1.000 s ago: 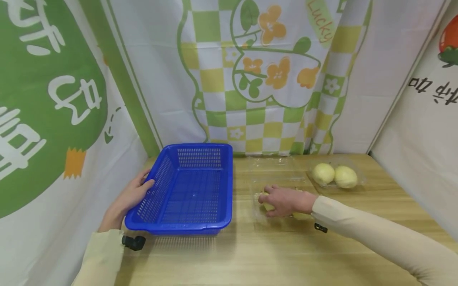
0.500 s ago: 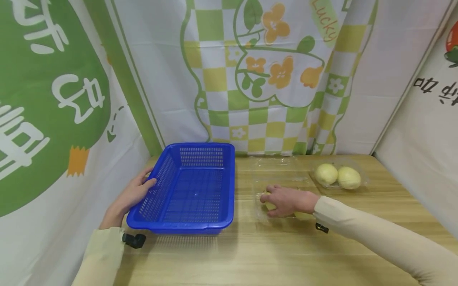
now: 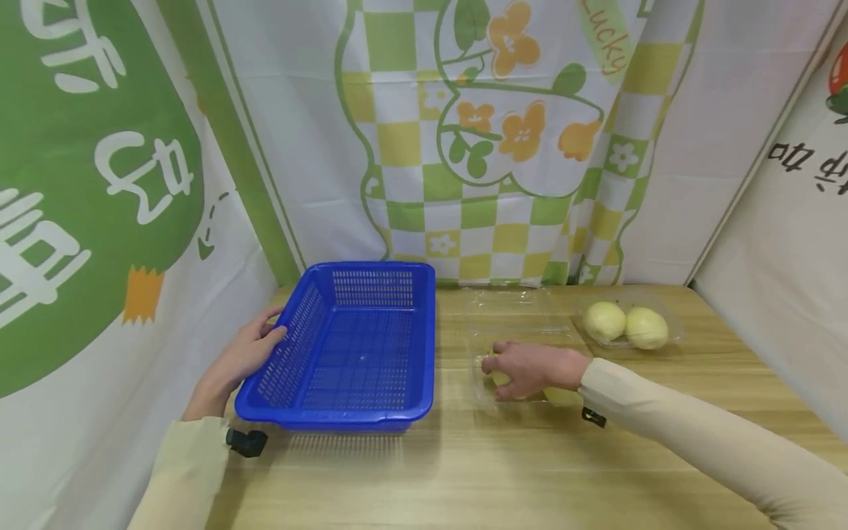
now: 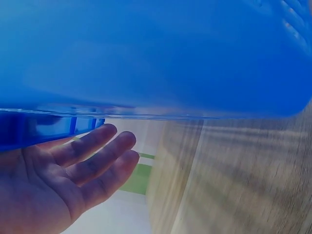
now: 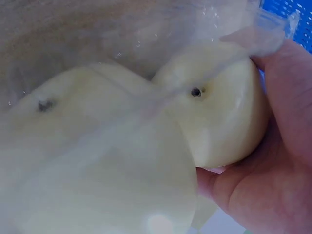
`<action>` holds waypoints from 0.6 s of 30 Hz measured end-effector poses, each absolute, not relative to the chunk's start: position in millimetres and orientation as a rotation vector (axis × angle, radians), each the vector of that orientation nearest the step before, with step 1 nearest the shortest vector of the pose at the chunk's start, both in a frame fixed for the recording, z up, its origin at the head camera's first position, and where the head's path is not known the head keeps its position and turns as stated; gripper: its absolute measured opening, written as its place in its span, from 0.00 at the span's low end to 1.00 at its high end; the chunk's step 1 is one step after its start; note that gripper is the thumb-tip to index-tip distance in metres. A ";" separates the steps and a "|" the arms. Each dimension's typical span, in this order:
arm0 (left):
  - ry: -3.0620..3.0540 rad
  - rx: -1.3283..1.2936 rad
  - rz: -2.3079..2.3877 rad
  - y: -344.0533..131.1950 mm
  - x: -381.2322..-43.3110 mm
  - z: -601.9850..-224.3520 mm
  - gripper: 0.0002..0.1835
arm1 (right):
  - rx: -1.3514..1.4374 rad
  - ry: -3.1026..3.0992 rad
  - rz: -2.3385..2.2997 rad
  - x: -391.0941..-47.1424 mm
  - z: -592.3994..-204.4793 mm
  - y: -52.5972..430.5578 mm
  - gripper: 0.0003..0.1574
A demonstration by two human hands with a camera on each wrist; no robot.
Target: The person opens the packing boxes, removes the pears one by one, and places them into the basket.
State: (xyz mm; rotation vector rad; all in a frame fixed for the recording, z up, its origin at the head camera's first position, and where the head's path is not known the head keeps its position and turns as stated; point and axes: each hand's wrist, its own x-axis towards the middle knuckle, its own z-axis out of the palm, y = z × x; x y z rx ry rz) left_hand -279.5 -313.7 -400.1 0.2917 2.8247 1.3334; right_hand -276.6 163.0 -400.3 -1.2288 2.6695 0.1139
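Pears [image 5: 219, 126], four in two clear boxes [image 3: 510, 305], lie at one blue basket's [image 3: 363, 375] three o'clock; right hand [image 3: 530, 370] clamps fingers round one, plain at right wrist, mostly covered from head; left hand [image 3: 246, 355] pinches basket.

A pale wood-grain surface [image 3: 497, 478] lies in front of you. Behind it hangs a white curtain [image 3: 298, 132] with a green, yellow and white checked panel [image 3: 477, 213], orange flowers [image 3: 513, 40] and the word "Lucky" [image 3: 606, 43]. On your left, a white fabric wall [image 3: 132, 361] carries a large green disc [image 3: 53, 151] with white characters [image 3: 76, 82]; your right-hand wall [image 3: 782, 243] shows part of a red tomato [image 3: 841, 72]. The light is soft.
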 end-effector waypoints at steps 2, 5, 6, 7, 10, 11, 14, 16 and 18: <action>2.831 0.292 1.319 -313.3 -279.7 -399.0 0.28 | -1.210 2.659 0.091 -277.9 -397.0 162.9 0.24; 2.836 0.296 1.299 -312.4 -279.1 -398.3 0.29 | -1.174 2.656 0.062 -279.9 -392.6 164.0 0.24; 2.837 0.298 1.289 -312.3 -279.1 -398.4 0.29 | -1.173 2.664 0.058 -280.7 -391.2 164.6 0.24; 2.837 0.301 1.281 -312.0 -279.2 -398.4 0.29 | -1.169 2.672 0.059 -281.3 -389.6 165.0 0.24; 2.832 0.321 1.266 -312.8 -280.2 -399.5 0.30 | -1.206 2.700 0.048 -286.5 -385.0 164.9 0.24; 2.827 0.326 1.266 -313.6 -280.4 -400.0 0.30 | -1.241 2.711 0.044 -289.6 -383.7 164.2 0.23; 2.809 0.324 1.275 -315.6 -280.5 -401.4 0.30 | -1.314 2.732 0.033 -296.7 -377.2 160.3 0.23; 2.806 0.319 1.275 -315.9 -279.8 -401.5 0.31 | -1.340 2.752 0.023 -300.0 -372.3 157.6 0.22; 2.810 0.319 1.267 -315.3 -279.5 -401.7 0.31 | -1.319 2.777 0.003 -301.4 -366.6 155.6 0.22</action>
